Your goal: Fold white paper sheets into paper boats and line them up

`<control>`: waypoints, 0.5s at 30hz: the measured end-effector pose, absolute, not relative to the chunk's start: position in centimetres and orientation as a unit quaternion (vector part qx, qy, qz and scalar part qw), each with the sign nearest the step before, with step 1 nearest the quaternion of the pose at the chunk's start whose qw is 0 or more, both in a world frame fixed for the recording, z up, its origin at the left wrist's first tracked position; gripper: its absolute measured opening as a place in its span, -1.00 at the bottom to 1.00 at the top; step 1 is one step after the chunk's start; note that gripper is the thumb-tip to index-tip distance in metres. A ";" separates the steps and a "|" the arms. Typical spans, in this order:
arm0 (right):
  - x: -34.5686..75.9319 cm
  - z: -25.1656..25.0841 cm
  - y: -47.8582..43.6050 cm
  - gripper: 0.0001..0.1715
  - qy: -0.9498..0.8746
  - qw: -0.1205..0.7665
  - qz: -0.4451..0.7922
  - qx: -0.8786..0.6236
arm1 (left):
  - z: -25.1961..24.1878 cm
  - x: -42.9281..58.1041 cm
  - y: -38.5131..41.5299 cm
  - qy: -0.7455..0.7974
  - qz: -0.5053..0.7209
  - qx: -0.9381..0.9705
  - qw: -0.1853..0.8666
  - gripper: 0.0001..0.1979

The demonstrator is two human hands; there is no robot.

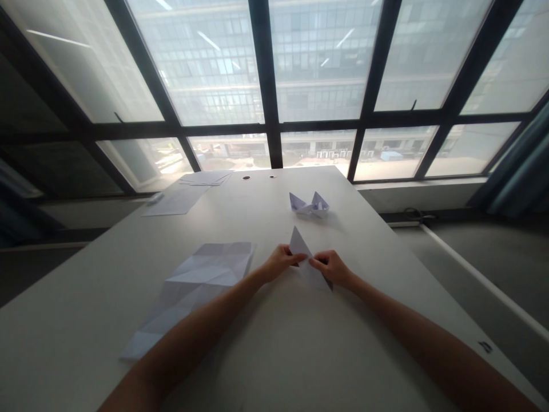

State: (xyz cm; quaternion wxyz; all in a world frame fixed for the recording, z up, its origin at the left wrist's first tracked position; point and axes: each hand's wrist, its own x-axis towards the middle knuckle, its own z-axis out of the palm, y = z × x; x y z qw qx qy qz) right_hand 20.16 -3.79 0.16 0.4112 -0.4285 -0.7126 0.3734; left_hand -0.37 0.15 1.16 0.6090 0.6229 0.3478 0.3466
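Note:
A folded piece of white paper (311, 276), pointed at its top and lower right, is held up just over the white table (274, 355). My left hand (281, 262) pinches its left side, thumb on the near face. On the right edge, my right hand (333, 266) grips it with closed fingers, and the two thumbs nearly meet at the middle. Beyond my hands stands a folded paper shape (309, 207) with two raised peaks. An unfolded creased sheet (206, 274) lies to the left, partly covered by my left forearm.
Flat paper sheets (175, 201) lie at the table's far left, with a small crumpled-looking item (155, 198) on them. Two small round holes (246, 178) show near the far edge. A small dark mark (485, 347) is by the right edge. Large windows (319, 63) stand behind.

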 end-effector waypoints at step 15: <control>20.7 0.5 -4.1 -0.60 -0.763 0.330 0.396 -0.390 | 1.1 0.0 0.5 0.343 0.452 0.487 0.664 -0.65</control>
